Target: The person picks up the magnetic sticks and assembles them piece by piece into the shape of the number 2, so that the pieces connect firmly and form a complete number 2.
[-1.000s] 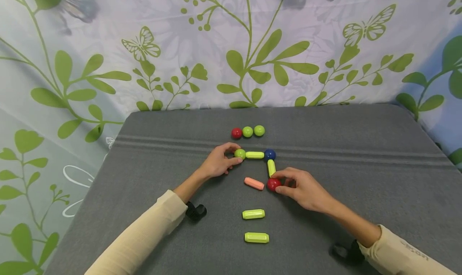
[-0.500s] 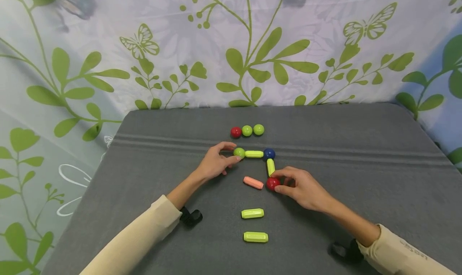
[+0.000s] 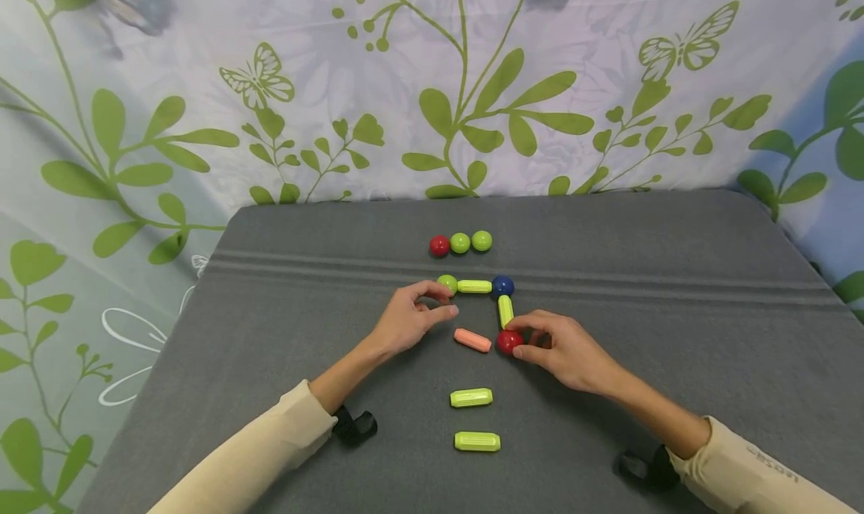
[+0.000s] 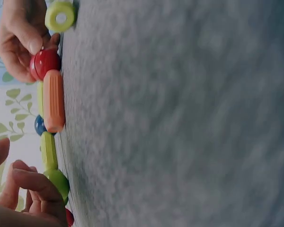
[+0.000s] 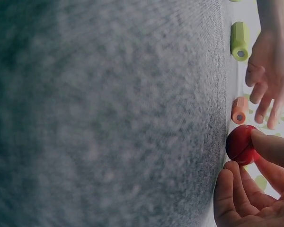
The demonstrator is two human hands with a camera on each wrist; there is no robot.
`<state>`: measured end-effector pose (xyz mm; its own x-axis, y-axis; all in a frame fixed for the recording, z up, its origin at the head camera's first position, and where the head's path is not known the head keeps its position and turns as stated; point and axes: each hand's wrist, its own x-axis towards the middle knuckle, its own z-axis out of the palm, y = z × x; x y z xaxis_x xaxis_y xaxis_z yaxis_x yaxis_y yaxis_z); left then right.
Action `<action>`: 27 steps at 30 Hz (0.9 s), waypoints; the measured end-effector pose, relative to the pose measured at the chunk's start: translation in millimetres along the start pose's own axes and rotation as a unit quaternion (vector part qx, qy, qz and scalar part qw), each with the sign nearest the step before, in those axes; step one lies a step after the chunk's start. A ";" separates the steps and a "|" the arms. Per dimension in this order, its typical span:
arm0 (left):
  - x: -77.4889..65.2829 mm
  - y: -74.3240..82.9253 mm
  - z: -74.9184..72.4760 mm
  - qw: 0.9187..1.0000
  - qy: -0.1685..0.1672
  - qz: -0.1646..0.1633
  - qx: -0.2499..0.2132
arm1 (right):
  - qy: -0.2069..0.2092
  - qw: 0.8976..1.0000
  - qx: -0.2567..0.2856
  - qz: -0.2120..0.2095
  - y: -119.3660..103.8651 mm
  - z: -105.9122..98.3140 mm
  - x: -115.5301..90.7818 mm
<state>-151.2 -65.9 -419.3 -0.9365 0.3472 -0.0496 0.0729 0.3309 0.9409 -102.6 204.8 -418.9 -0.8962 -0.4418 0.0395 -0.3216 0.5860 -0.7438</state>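
Observation:
My right hand (image 3: 567,350) pinches a red ball (image 3: 509,341) between thumb and fingers at the near end of a joined shape. That shape runs from the red ball through a yellow-green rod (image 3: 505,312) to a blue ball (image 3: 502,286), then along another yellow-green rod (image 3: 475,286) to a green ball (image 3: 447,284). My left hand (image 3: 410,317) is off to the left, thumb and fingers apart with nothing between them, its fingertips overlapping the green ball in the head view. Just left of the red ball lies an orange rod (image 3: 472,340), its end showing a metal disc (image 5: 240,117).
Two loose yellow-green rods, a farther one (image 3: 471,398) and a nearer one (image 3: 477,441), lie toward the front of the grey cloth-covered table (image 3: 324,259). Behind the shape a red ball (image 3: 439,245) and two green balls (image 3: 470,241) sit in a row. A leaf-patterned curtain (image 3: 378,64) hangs behind.
My left hand has let go of the green ball and drawn toward me, its thumb now apart from the fingers. The right hand stays on the red ball.

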 end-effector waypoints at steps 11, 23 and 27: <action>-11.0 2.7 11.5 0.991 -0.111 0.022 0.073 | -0.001 1.000 0.004 0.009 -0.2 -0.3 0.2; -10.3 0.2 15.4 0.981 -0.144 0.040 0.121 | -0.003 1.000 0.001 0.008 0.2 0.5 -0.3; -9.8 -2.0 14.0 0.982 -0.136 0.039 0.122 | -0.003 1.000 -0.001 0.010 0.6 0.7 0.0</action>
<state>-137.4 -57.7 -425.4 -0.8007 0.5909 -0.0987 0.2522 0.4820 0.8391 -102.6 204.6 -419.8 -0.9006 -0.4341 0.0208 -0.3046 0.5964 -0.7426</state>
